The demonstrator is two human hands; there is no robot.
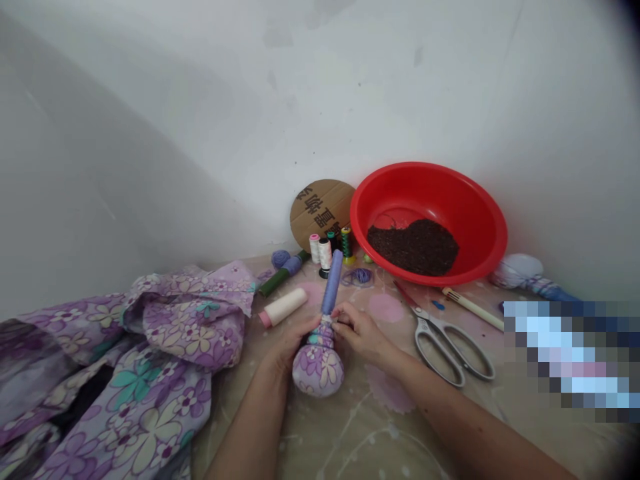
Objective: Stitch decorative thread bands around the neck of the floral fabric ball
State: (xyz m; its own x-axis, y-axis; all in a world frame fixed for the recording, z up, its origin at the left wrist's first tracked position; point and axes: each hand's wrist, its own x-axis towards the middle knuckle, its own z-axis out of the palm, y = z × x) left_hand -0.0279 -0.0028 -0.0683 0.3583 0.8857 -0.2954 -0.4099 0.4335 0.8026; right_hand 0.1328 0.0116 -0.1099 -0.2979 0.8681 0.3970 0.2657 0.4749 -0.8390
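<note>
A stuffed ball of purple floral cloth (pixel 319 370) sits on the table on the end of a lilac-wrapped stick (pixel 332 281) that points away from me. My left hand (pixel 290 341) closes around the gathered neck of the ball from the left. My right hand (pixel 361 331) pinches the same neck from the right, fingertips pressed where cloth meets stick. Whether a thread runs between my fingers is too small to tell.
Loose floral fabric (pixel 150 373) is heaped at the left. A cream thread cone (pixel 283 307), small spools (pixel 325 253) and a green stick (pixel 280 277) lie beyond. A red basin (pixel 483 217) holds dark filling. Scissors (pixel 440 337) and a cream-handled tool (pixel 473 308) lie right.
</note>
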